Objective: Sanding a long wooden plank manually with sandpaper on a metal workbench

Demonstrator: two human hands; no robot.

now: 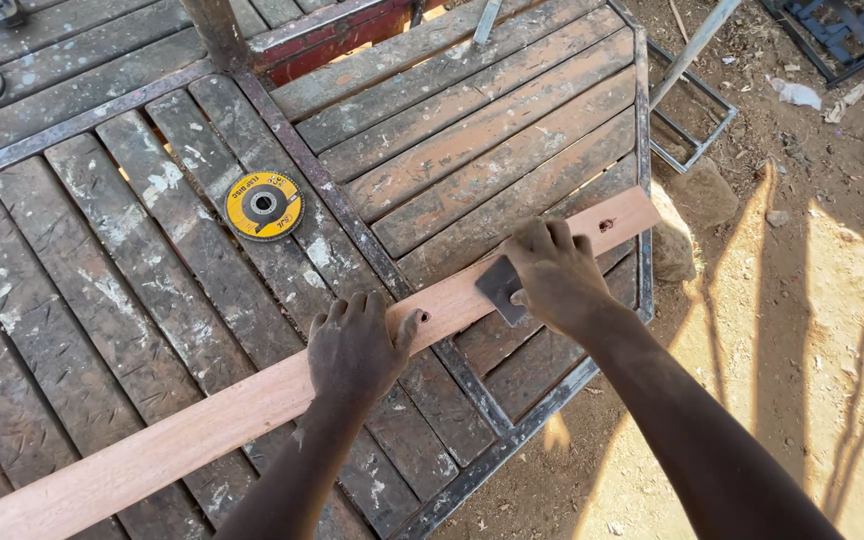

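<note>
A long reddish wooden plank [202, 425] lies diagonally across a slatted metal-framed panel [472, 150], from the lower left to the upper right. My left hand [355, 347] presses flat on the plank near its middle, fingers spread, beside a small hole in the wood. My right hand [554, 272] is closed on a dark flat piece, likely sandpaper or a scraper [501, 288], held against the plank closer to its right end. Another small hole shows near that end.
A yellow and black abrasive disc [264, 205] lies on the slats at upper centre. Bare dirt ground [812, 300] is to the right, with a stone [674, 250], a small metal frame [697, 110] and scrap. A red metal part [332, 35] sits at top.
</note>
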